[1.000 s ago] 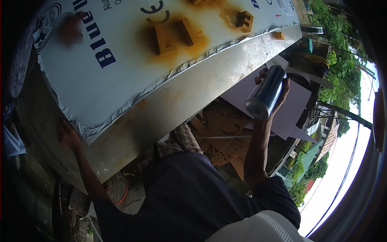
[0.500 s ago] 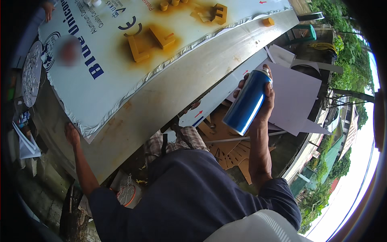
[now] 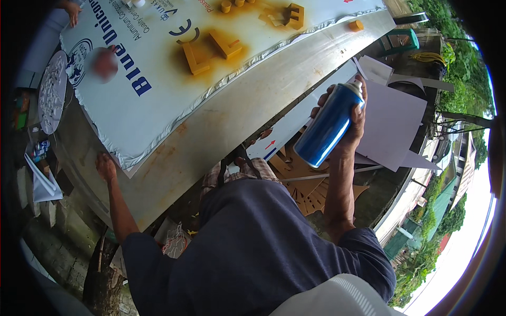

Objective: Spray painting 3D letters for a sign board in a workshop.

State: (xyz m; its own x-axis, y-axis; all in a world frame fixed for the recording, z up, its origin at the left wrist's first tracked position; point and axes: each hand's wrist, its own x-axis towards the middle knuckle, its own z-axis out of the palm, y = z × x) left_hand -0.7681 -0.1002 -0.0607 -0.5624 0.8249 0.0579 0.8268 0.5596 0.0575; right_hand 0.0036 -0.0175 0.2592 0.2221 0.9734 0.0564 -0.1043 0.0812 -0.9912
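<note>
Head view: right hand [image 3: 352, 124] grasps a glossy blue spray can [image 3: 329, 125], tilted, white nozzle up. Left hand [image 3: 106, 167] lies flat on the metal sheet [image 3: 247, 105], fingers released.

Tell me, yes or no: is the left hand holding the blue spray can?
No, the right hand grips the blue spray can, while the left hand rests flat on the metal sheet.

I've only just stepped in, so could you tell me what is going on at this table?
A person is spray-painting cut-out shapes. The right hand holds a blue spray can upright beside the table, nozzle at the top, away from the work. The left hand rests on the metal table near its edge. On the white sheet lie yellow-painted shapes ringed by orange overspray. Another person's hand shows at the far corner.
</note>
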